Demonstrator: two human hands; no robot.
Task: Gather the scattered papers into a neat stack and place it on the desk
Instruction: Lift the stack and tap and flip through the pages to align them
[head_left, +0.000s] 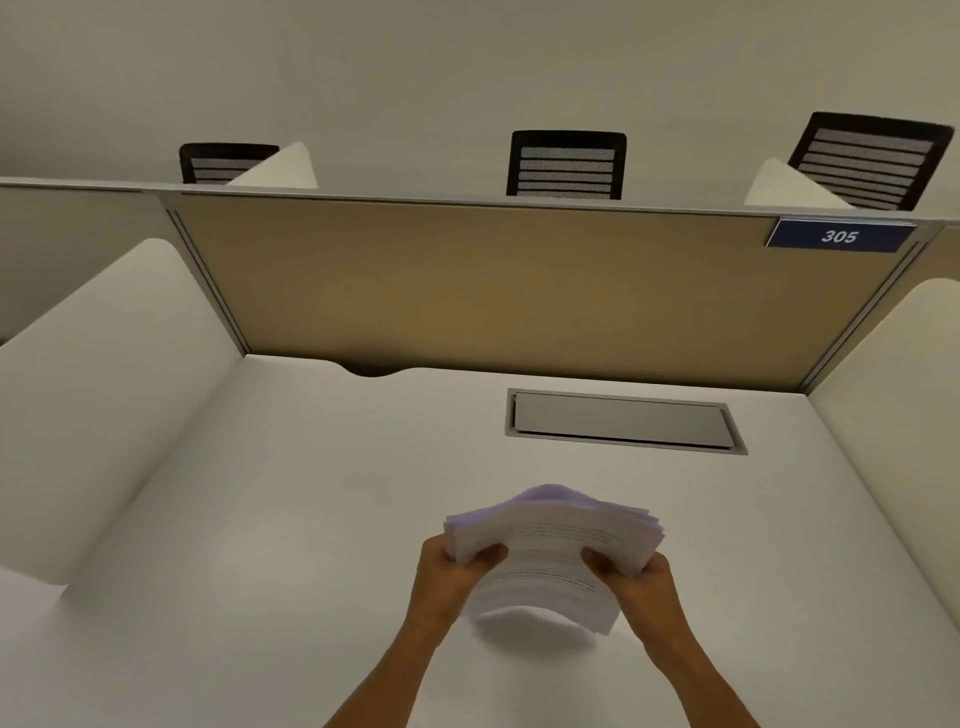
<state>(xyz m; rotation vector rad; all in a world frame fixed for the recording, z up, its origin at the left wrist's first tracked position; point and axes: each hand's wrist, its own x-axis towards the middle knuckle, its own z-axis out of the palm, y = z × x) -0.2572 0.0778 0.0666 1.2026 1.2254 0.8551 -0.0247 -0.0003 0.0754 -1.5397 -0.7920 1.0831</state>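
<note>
A thick stack of white printed papers (550, 545) is held upright over the white desk (291, 519), its lower edge just above or touching the surface. My left hand (449, 569) grips the stack's left side, thumb on the front sheet. My right hand (641, 577) grips the right side the same way. The sheets' top edges are uneven and fan out slightly. No loose papers show elsewhere on the desk.
A grey recessed cable hatch (623, 421) sits in the desk behind the stack. A tan partition (467, 286) with a blue "305" sign (839, 236) closes the back. White side dividers (104, 395) flank the desk. Three black chairs (566, 166) stand beyond.
</note>
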